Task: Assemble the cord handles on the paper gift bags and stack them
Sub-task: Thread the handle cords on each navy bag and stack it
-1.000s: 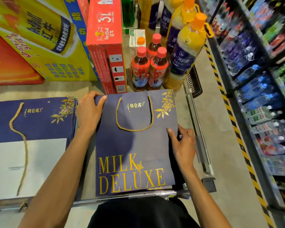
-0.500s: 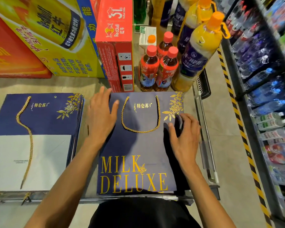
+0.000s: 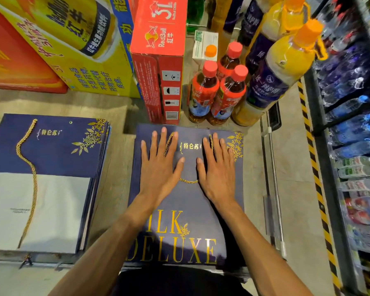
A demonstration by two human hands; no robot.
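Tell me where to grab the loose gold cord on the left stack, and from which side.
Pinch the loose gold cord near its lower end, where it lies on the white sheet, probably coming down from the near side with the left hand. There it lies flat, fairly straight and uncovered. Its upper end, at the top edge of the bag, may be threaded.

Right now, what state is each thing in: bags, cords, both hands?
front bag: flat, face up, pressed under both hands.
cord handle: loop lying flat on that bag, partly under the hands.
left hand: fingers straight, pressing the bag.
right hand: fingers straight, pressing the bag.
bag stack: flat pile, top bag's right eyelet empty.
loose cord: lying lengthwise over the stack, not looped.
bottles: upright, capped.
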